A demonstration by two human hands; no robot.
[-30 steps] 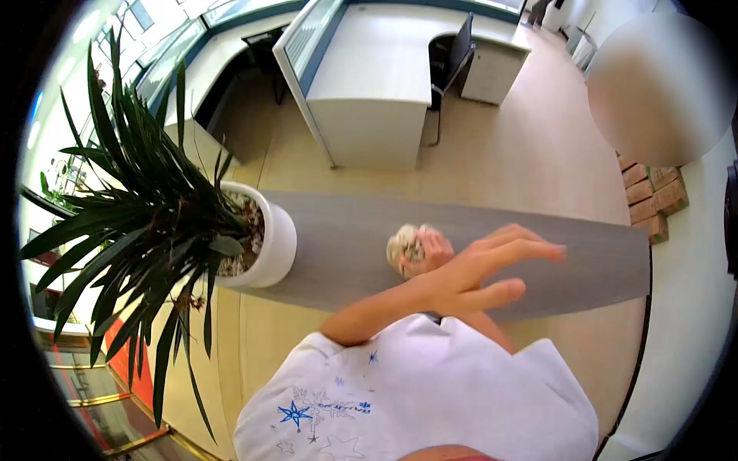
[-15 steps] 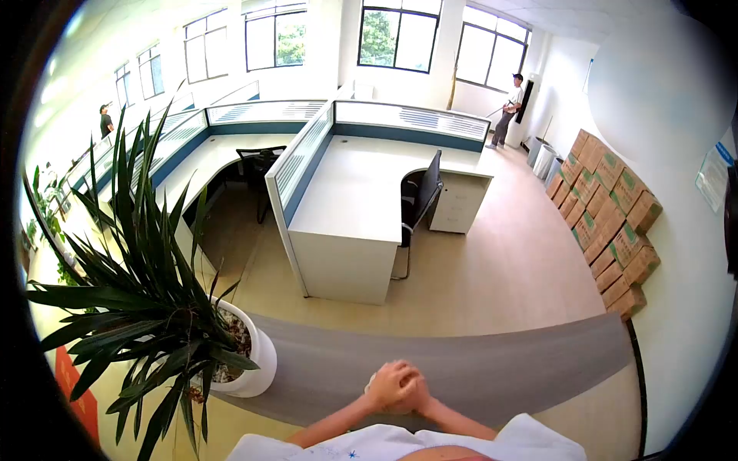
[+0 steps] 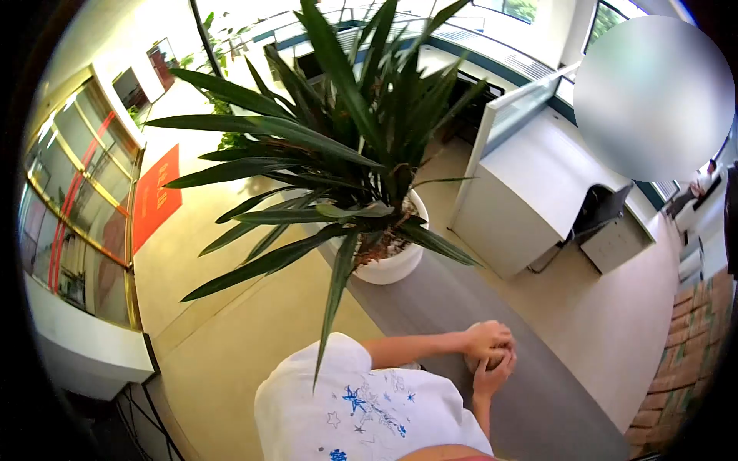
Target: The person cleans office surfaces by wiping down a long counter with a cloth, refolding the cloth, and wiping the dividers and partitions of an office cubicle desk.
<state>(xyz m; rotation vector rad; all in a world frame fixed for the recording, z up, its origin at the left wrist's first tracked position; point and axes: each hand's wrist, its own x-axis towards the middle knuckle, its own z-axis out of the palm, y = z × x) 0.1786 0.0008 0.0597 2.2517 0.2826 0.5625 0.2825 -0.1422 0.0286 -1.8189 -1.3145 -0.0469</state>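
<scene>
My left hand [image 3: 490,336] and my right hand [image 3: 494,376] are clasped together above the grey counter top [image 3: 530,384]. Their fingers curl over one another. Something pale shows just under the left wrist, and whatever lies between the palms is hidden. To the left of the hands, a white pot [image 3: 392,269] stands on the counter, holding a large plant [image 3: 338,146] with long dark-green leaves. One leaf droops over the left sleeve of my white printed shirt [image 3: 346,396].
Past the counter is a white desk [image 3: 530,173] with a black chair [image 3: 600,207]. Stacked cartons [image 3: 684,346] line the right side. A red mat [image 3: 157,196] lies by glass doors [image 3: 84,192] at left. Another person [image 3: 699,184] is at the far right.
My view has swung left and tilted, bringing the plant to the middle and the glass doors into sight. Both hands stay clasped and now appear farther right in the picture.
</scene>
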